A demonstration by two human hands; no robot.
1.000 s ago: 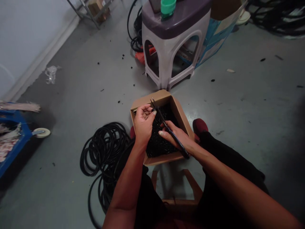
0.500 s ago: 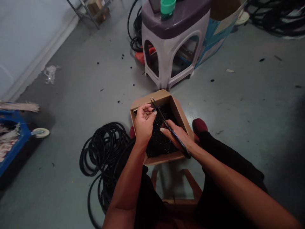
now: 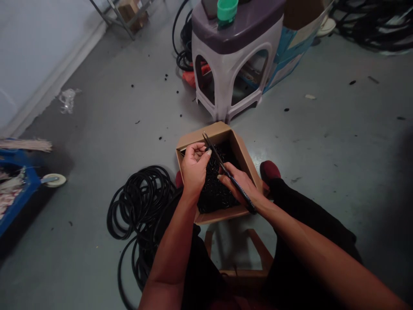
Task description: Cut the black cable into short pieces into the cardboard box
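Observation:
My right hand (image 3: 237, 178) is wrapped round a pair of dark long-handled scissors (image 3: 239, 188), whose narrow blades point up and to the left. Between the thumb and fingers of my left hand (image 3: 195, 165) is a small black piece (image 3: 208, 148), right beside the blades; whether they touch it I cannot tell. Both hands are over an open cardboard box (image 3: 247, 161). A heap of small black pieces (image 3: 217, 193) fills its bottom. To the left of the box, a loose coil of black tubing or cord (image 3: 142, 200) lies by my leg.
A plastic stool (image 3: 222, 77) with a green cup-like thing (image 3: 226, 10) on top stands beyond the box. Behind it is a blue carton (image 3: 284, 64). More black coils (image 3: 371, 26) lie at the upper right. A blue wheeled cart (image 3: 22, 185) is at the left edge.
Hardly anything differs. The scissor blades and my fingertips have shifted very slightly, and the whole view has drifted a little.

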